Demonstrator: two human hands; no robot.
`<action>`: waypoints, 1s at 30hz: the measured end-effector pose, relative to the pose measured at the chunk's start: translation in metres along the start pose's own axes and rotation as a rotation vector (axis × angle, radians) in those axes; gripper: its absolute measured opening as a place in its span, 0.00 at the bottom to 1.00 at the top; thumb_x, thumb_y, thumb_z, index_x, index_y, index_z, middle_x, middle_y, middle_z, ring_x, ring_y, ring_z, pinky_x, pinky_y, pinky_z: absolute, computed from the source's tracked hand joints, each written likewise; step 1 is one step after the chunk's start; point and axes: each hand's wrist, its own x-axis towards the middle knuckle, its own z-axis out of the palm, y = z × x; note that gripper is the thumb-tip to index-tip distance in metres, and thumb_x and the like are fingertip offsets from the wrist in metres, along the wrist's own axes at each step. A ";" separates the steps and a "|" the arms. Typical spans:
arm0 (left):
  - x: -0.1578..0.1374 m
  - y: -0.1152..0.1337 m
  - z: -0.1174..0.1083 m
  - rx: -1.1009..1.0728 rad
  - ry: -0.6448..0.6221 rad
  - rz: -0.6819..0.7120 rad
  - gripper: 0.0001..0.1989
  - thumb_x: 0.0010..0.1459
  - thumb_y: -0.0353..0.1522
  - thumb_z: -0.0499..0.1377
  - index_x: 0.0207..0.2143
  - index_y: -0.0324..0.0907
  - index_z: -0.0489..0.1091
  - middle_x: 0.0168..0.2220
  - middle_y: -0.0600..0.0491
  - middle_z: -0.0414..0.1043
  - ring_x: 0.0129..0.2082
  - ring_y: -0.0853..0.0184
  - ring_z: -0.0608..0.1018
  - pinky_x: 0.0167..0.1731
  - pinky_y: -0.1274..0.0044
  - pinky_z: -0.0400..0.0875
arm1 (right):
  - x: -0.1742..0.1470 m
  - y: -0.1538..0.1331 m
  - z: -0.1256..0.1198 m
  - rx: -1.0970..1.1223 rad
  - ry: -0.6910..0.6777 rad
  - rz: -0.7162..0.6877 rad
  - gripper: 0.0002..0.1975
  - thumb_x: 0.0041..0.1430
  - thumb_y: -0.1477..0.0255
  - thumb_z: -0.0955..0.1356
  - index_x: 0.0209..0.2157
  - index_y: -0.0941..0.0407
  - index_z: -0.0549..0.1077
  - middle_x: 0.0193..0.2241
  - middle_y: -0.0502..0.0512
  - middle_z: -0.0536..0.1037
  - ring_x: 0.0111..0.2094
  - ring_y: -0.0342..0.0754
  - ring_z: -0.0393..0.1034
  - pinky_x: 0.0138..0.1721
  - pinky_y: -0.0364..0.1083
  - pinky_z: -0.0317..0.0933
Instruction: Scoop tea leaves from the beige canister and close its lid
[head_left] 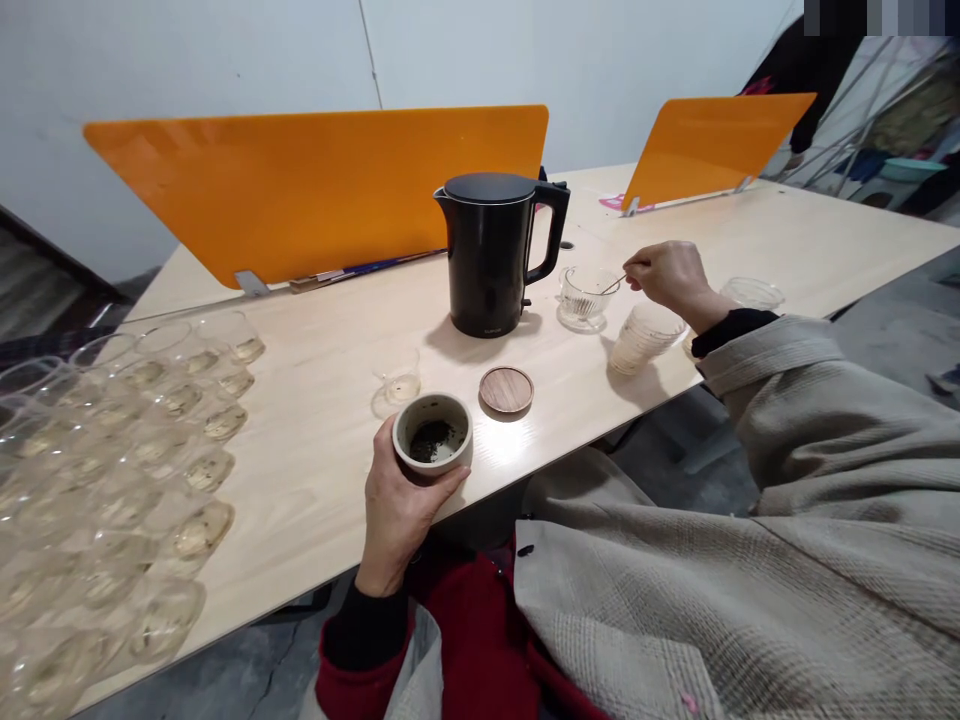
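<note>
Kettle mid-table, dividers behind it. Lid in front of kettle, jar left of lid at near edge. Glass bowl right of kettle; cup stack further right. Rows of cups far left.

The glass cups at the left are cut off by the picture's edge. The spoon handle is hidden inside the right hand.
</note>
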 end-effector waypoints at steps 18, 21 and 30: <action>0.001 -0.001 0.000 -0.007 -0.003 0.032 0.44 0.48 0.42 0.77 0.64 0.48 0.64 0.60 0.46 0.77 0.59 0.50 0.81 0.57 0.58 0.78 | -0.021 -0.012 -0.025 0.466 0.359 0.118 0.08 0.60 0.79 0.70 0.37 0.60 0.84 0.26 0.56 0.82 0.28 0.46 0.78 0.35 0.47 0.69; 0.000 -0.002 0.001 -0.019 0.003 0.043 0.44 0.48 0.41 0.77 0.64 0.48 0.64 0.59 0.46 0.77 0.59 0.49 0.81 0.58 0.57 0.78 | -0.040 -0.032 -0.038 0.655 0.404 0.155 0.07 0.57 0.82 0.71 0.32 0.59 0.82 0.23 0.54 0.80 0.24 0.44 0.75 0.32 0.47 0.71; -0.007 -0.008 0.001 -0.065 -0.011 0.069 0.49 0.45 0.41 0.80 0.65 0.48 0.62 0.63 0.44 0.75 0.62 0.49 0.79 0.62 0.57 0.74 | -0.138 -0.129 -0.050 0.718 0.307 -0.292 0.04 0.61 0.74 0.76 0.39 0.54 0.86 0.30 0.53 0.85 0.32 0.46 0.82 0.34 0.46 0.73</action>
